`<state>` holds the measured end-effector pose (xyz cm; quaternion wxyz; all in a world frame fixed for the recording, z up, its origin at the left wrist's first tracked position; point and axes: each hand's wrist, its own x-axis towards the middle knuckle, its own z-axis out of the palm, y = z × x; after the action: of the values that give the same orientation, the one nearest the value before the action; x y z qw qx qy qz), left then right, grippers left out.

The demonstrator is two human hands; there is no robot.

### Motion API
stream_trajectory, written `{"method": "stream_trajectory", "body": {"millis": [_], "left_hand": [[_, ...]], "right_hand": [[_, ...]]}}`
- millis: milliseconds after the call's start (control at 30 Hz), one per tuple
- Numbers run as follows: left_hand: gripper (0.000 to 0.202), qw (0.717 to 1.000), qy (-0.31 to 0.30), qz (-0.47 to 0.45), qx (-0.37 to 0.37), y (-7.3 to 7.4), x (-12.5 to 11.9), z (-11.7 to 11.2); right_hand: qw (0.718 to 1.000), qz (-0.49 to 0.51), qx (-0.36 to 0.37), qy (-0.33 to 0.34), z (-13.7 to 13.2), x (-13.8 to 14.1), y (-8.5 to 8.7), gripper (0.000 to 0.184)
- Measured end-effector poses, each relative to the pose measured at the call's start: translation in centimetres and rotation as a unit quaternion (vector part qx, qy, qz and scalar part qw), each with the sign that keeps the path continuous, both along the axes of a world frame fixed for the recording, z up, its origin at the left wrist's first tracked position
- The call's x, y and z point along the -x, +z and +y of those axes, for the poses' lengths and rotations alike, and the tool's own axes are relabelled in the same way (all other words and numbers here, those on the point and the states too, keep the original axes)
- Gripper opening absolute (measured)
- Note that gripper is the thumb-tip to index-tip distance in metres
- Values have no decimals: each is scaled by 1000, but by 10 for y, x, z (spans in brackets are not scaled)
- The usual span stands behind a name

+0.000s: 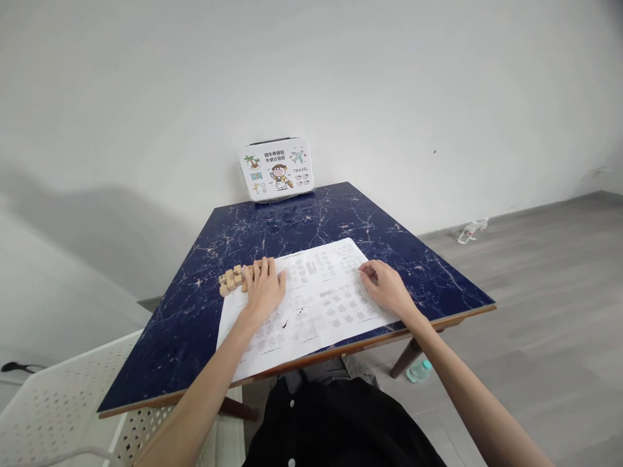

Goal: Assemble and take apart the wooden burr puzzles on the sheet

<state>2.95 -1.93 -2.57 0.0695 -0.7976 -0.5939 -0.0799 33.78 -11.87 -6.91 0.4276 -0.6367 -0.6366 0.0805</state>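
A large white printed sheet (324,324) lies on the dark blue table, covered with rows of small grey pictures. My left hand (263,292) rests at the sheet's far left part, fingers stretched out over a group of wooden pieces, with the thumb apart. Beside those fingers, several notched wooden blocks (230,280) sit close together at the sheet's upper left edge. At the right edge of the paper is my right hand (387,288), its fingers curled and the fingertips together, touching the sheet. Whatever is between those fingertips is too small to make out.
A white case (278,172) with cartoon prints leans against the wall at the back of the marbled table (292,227). A white perforated plastic piece (63,402) stands at the lower left. On the floor are a bottle (419,370) and a crumpled clear wrapper (472,230).
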Motion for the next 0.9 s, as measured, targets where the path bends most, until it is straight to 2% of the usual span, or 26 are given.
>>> {"method": "stream_trajectory", "body": {"millis": [367,533,733,900], "left_hand": [[76,1000,-17,0,5,-2,3,-10],[82,999,-34,9,18,2,8,-16],[78,991,-121,1,58,10,43,-47],[71,988,-127,-32,82,10,84,-84]], "right_hand": [[1000,-1,2,2,-1,0,0,15],[1000,-6,3,3,-2,0,2,15],[1000,-9,10,1,-5,0,3,16],[1000,-6,8,-3,-7,1,4,17]]}}
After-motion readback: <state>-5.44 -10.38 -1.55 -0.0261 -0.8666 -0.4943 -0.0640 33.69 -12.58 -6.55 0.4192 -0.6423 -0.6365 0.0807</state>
